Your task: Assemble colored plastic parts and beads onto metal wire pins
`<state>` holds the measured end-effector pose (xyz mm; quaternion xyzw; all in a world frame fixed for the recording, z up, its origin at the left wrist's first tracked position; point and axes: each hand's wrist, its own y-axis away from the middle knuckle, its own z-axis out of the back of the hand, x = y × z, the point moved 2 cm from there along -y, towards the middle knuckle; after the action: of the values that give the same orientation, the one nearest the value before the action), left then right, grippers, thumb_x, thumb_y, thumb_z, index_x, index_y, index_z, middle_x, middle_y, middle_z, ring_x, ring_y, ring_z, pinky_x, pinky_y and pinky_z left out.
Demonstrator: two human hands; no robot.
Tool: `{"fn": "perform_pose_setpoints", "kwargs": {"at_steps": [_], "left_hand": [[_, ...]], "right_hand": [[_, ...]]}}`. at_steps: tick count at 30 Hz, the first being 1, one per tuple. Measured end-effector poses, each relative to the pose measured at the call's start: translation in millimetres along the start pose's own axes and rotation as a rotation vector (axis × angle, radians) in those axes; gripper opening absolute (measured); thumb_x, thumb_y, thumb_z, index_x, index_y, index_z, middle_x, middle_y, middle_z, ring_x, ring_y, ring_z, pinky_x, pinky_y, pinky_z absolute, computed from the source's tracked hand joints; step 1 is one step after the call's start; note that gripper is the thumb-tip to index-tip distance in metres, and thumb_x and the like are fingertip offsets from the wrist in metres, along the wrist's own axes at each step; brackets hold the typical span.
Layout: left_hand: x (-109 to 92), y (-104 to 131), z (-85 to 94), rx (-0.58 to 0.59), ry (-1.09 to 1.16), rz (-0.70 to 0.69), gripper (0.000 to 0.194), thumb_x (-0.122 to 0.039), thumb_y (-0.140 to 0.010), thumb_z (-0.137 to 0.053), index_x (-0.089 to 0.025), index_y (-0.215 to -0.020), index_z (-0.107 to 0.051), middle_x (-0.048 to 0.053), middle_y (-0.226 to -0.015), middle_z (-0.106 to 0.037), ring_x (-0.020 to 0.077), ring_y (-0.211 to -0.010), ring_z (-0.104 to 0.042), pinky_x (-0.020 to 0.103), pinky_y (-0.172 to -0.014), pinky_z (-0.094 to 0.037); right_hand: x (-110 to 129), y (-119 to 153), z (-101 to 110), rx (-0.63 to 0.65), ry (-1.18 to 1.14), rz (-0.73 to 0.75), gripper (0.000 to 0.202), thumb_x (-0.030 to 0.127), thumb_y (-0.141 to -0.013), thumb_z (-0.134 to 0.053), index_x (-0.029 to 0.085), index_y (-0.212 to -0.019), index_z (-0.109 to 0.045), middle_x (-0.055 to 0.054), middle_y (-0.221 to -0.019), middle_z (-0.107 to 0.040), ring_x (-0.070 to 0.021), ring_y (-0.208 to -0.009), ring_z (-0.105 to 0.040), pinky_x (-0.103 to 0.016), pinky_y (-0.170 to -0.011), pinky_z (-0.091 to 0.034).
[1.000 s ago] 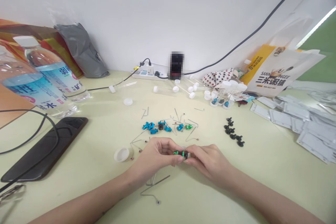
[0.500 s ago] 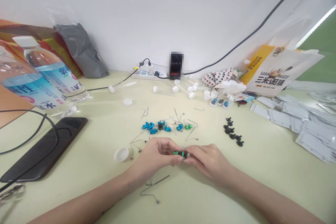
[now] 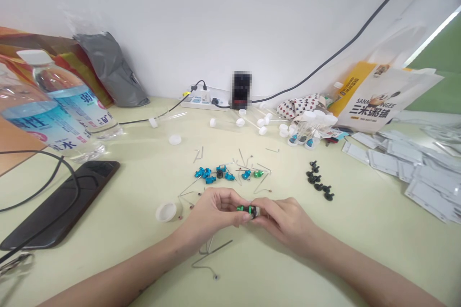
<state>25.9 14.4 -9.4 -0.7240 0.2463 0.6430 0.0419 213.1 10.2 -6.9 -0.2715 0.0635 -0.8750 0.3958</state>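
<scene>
My left hand [image 3: 225,208] pinches a small green and black part [image 3: 246,209] between thumb and fingers. From the other side, the closed fingers of my right hand [image 3: 283,218] grip the same part at its black and whitish end. Just beyond the hands lie several blue metal pieces [image 3: 211,180], a green piece [image 3: 258,173], a black round piece [image 3: 219,173] and thin bent wires [image 3: 263,191]. A white cap [image 3: 166,211] rests left of my left hand. More bent wires [image 3: 212,253] lie nearer, below the hands. Several black knobs [image 3: 318,186] are to the right.
At the left stand water bottles [image 3: 75,91], with a dark phone [image 3: 65,206] and cable in front. Clear tubes with white caps [image 3: 262,130] and a power strip [image 3: 190,100] are by the wall. White cards [image 3: 406,153] and a paper bag [image 3: 374,100] are at the right.
My right hand's fingertips have shifted slightly on the small part, and a bit more of its black and whitish end shows. My left hand has hardly moved.
</scene>
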Motion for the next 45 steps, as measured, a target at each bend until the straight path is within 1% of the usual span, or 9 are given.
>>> {"fn": "perform_pose_setpoints", "kwargs": {"at_steps": [4, 10, 19, 22, 26, 33, 41, 45], "left_hand": [[0.1, 0.0, 0.1, 0.007, -0.001, 0.006, 0.019, -0.025, -0.067, -0.075, -0.014, -0.081, -0.068, 0.003, -0.071, -0.069, 0.0117, -0.063, -0.059, 0.024, -0.063, -0.047], [-1.8, 0.4, -0.7, 0.003, 0.003, -0.005, 0.018, -0.024, -0.067, -0.075, -0.014, -0.081, -0.068, 0.004, -0.071, -0.069, 0.0129, -0.063, -0.06, 0.025, -0.063, -0.048], [0.4, 0.4, 0.9, 0.006, 0.006, -0.009, 0.018, -0.024, -0.068, -0.075, -0.014, -0.082, -0.068, 0.004, -0.071, -0.069, 0.0118, -0.063, -0.059, 0.025, -0.064, -0.047], [-1.4, 1.2, -0.1, 0.011, 0.016, -0.013, 0.017, -0.023, -0.068, -0.075, -0.013, -0.081, -0.068, 0.003, -0.069, -0.069, 0.0108, -0.062, -0.058, 0.023, -0.063, -0.046], [-2.7, 0.8, -0.9, 0.018, 0.021, -0.015, 0.017, -0.023, -0.068, -0.075, -0.014, -0.081, -0.068, 0.004, -0.073, -0.07, 0.0115, -0.065, -0.059, 0.023, -0.064, -0.046], [-0.8, 0.1, -0.1, 0.01, 0.005, -0.001, 0.018, -0.023, -0.068, -0.075, -0.014, -0.081, -0.068, 0.002, -0.07, -0.069, 0.0103, -0.063, -0.058, 0.023, -0.064, -0.046], [0.9, 0.0, 0.7, 0.012, 0.021, -0.014, 0.018, -0.022, -0.067, -0.076, -0.013, -0.081, -0.068, 0.002, -0.069, -0.068, 0.0105, -0.062, -0.058, 0.023, -0.062, -0.046], [1.3, -0.7, 0.7, 0.018, 0.028, -0.014, 0.018, -0.022, -0.068, -0.076, -0.013, -0.081, -0.068, 0.002, -0.07, -0.068, 0.01, -0.063, -0.058, 0.022, -0.063, -0.047]], "right_hand": [[2.3, -0.6, 2.1, -0.01, -0.007, 0.022, 0.022, 0.032, -0.096, -0.038, 0.018, -0.106, -0.052, -0.001, -0.078, -0.067, -0.0096, -0.057, -0.059, -0.02, -0.055, -0.042], [2.2, -1.0, 2.6, -0.011, 0.005, 0.024, 0.025, 0.033, -0.097, -0.036, 0.017, -0.104, -0.053, -0.002, -0.074, -0.067, -0.0094, -0.055, -0.059, -0.019, -0.053, -0.04], [4.3, -3.6, 4.6, -0.009, 0.023, 0.029, 0.027, 0.034, -0.097, -0.034, 0.016, -0.097, -0.054, -0.002, -0.073, -0.066, -0.0103, -0.055, -0.059, -0.02, -0.052, -0.04], [2.7, -2.5, 2.9, 0.001, 0.012, 0.002, 0.027, 0.036, -0.097, -0.034, 0.017, -0.1, -0.053, -0.001, -0.072, -0.065, -0.0098, -0.053, -0.058, -0.019, -0.052, -0.039], [0.0, -0.3, -0.3, 0.029, 0.011, -0.059, 0.026, 0.038, -0.095, -0.04, 0.018, -0.106, -0.05, 0.002, -0.065, -0.063, -0.0094, -0.051, -0.055, -0.019, -0.051, -0.038], [0.9, -0.2, 1.1, 0.01, 0.012, -0.025, 0.023, 0.033, -0.096, -0.037, 0.017, -0.104, -0.052, 0.0, -0.07, -0.065, -0.0101, -0.053, -0.056, -0.02, -0.053, -0.038], [1.1, -1.2, 1.3, 0.004, -0.001, 0.003, 0.024, 0.033, -0.096, -0.036, 0.017, -0.105, -0.052, -0.001, -0.077, -0.067, -0.0103, -0.055, -0.057, -0.02, -0.053, -0.039], [1.7, -1.1, 2.2, 0.007, 0.0, 0.005, 0.025, 0.033, -0.096, -0.036, 0.017, -0.104, -0.053, -0.001, -0.075, -0.066, -0.0106, -0.055, -0.058, -0.02, -0.053, -0.039]]}}
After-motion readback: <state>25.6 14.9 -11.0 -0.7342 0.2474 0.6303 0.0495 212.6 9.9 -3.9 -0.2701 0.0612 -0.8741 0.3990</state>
